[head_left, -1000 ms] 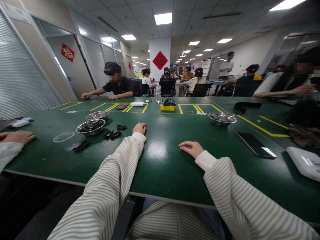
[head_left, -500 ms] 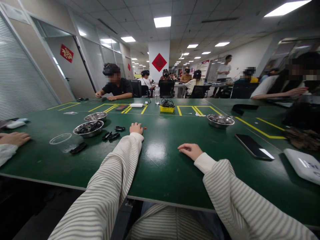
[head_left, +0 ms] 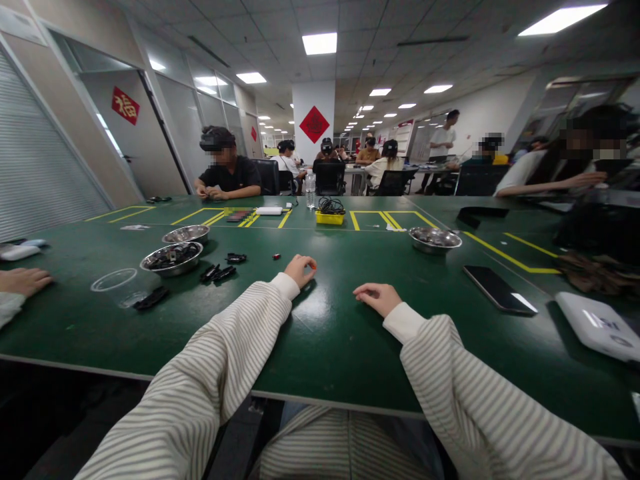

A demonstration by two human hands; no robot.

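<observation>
My left hand (head_left: 301, 270) is above the green table, thumb and index finger closed in a pinch. A speck of red shows at the fingertips; it looks like a small red piece, mostly hidden. Behind that hand, another small red piece (head_left: 277, 257) lies on the table. Several black plastic parts (head_left: 218, 273) lie to the left. My right hand (head_left: 379, 297) rests on the table to the right, fingers loosely bent, thumb a little apart, nothing visible in it.
Left stand a metal bowl of black parts (head_left: 173, 259), a second metal bowl (head_left: 186, 233) and a clear plastic cup (head_left: 119, 287). To the right are a bowl of shiny pieces (head_left: 435, 240), a phone (head_left: 499, 289) and a white device (head_left: 597, 323). Another person's hand (head_left: 25, 281) rests far left.
My left hand has moved right and toward me, its fingers now pinched. The orange-red piece beside it is gone from its spot, and another red piece is uncovered. My right hand has barely moved.
</observation>
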